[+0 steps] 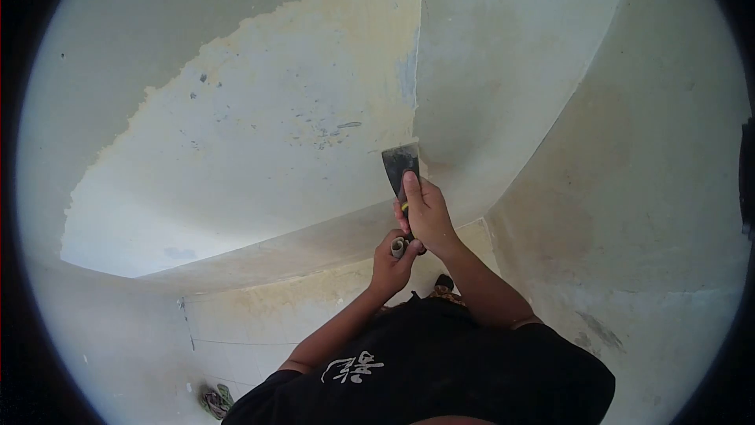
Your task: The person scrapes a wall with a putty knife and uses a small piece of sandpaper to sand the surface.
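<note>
Head view: my right hand (427, 213) is closed around the handle of a scraper (399, 165), index finger laid along it, with the dark blade pressed flat to the wall (503, 55) at the vertical edge where the scraped, yellowish patch (267, 134) ends. My left hand (393, 256), just below and touching the right, is curled shut around a small rolled piece of sandpaper (399, 247). A black shirt (440, 362) fills the lower frame.
</note>
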Demonstrator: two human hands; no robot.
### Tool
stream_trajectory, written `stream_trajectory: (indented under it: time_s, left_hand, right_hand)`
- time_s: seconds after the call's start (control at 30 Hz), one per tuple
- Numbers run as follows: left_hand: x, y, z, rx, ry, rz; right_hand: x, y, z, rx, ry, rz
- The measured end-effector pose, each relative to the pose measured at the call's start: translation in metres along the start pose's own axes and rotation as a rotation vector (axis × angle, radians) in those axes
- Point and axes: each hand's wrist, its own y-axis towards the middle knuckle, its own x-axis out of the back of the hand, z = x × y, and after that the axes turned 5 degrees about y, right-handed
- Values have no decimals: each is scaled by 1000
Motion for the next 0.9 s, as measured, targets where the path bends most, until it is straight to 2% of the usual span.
stream_trajectory:
  time_s: [0.13,0.17,0.23,0.37,0.47,0.6,0.67,0.7,0.9]
  left_hand:
    - [-7,3,-4,-1,28,-56]
    - [-6,7,4,-50,96,-55]
    - [-10,12,11,11,20,-41]
    - [-11,13,22,6,-54,-22]
    - [-11,20,2,-36,12,-61]
    - [0,29,31,-98,292,-73]
    - [-7,25,18,35,72,29]
    - [-11,23,18,-9,52,10]
    - [-11,24,27,28,-65,-3]
  right_hand:
    - [-3,0,2,140,-141,-47]
    - [-2,4,6,178,-157,-42]
    - [-1,5,8,243,-183,-35]
    - [3,12,-4,210,-152,-50]
    - [2,12,6,246,-237,-51]
    - [4,17,6,256,-202,-26]
    - [12,14,-6,294,-203,-25]
    - [14,6,-12,271,-224,-48]
    - [12,13,-9,238,-231,-22]
